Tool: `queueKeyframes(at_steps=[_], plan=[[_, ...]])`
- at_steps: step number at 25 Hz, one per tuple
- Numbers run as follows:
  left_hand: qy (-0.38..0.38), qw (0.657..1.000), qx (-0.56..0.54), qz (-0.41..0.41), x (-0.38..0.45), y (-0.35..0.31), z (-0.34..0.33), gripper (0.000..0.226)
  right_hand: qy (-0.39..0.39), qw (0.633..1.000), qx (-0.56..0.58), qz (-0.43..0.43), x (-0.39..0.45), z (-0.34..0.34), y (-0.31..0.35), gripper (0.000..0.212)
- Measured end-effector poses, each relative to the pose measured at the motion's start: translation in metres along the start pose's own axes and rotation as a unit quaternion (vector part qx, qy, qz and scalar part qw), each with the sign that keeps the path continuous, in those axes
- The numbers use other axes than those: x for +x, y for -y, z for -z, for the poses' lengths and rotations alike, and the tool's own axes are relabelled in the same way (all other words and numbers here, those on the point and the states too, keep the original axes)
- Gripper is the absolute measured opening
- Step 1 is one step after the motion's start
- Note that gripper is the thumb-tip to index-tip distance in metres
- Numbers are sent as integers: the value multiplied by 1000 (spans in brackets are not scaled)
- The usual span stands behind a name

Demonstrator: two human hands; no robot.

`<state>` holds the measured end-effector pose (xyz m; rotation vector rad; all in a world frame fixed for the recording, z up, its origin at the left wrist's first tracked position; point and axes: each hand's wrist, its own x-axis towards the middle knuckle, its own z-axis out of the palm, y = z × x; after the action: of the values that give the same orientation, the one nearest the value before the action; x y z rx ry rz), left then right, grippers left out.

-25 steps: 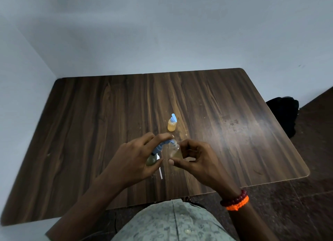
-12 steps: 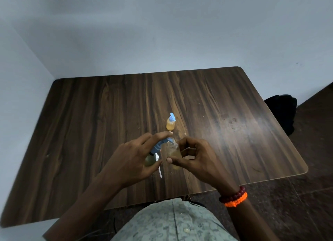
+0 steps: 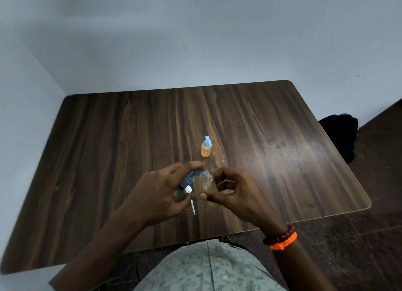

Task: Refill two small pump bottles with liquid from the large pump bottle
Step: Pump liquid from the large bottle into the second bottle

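My left hand (image 3: 156, 192) grips the large pump bottle (image 3: 180, 195), which holds greenish liquid; my index finger lies over its blue pump head (image 3: 191, 176). Its spout points at the open mouth of a small clear bottle (image 3: 207, 187) with amber liquid, which my right hand (image 3: 235, 190) pinches between thumb and fingers. A loose white pump with its dip tube (image 3: 191, 200) lies on the table between my hands. A second small bottle (image 3: 205, 149), amber with a blue pump cap, stands upright just beyond my hands.
The dark wooden table (image 3: 108, 149) sits in a corner of grey walls. A black bag (image 3: 341, 136) lies on the floor off the table's right edge. Small spill marks show near the bottles.
Both hands keep their grip and stay in place. Only the view has shifted slightly.
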<state>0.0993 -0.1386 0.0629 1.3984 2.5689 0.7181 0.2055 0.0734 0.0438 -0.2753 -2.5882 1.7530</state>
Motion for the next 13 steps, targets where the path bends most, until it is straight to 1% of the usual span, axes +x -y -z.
queueKeyframes(at_steps=[2,3,5,8,13], plan=[[-9,1000,13,-1,2,0,-1,53,12,1000,3,-13,-1,-3,-2,27],[-10,1000,18,1,3,-1,-2,53,13,1000,11,-22,-2,-5,-2,29],[-5,1000,15,6,3,0,-2,59,4,1000,23,-21,0,-6,-3,29],[5,1000,-2,3,2,0,1,65,-4,1000,14,-1,2,-1,-2,22],[-7,1000,16,-3,5,0,0,52,4,1000,1,-2,0,-5,-2,24]])
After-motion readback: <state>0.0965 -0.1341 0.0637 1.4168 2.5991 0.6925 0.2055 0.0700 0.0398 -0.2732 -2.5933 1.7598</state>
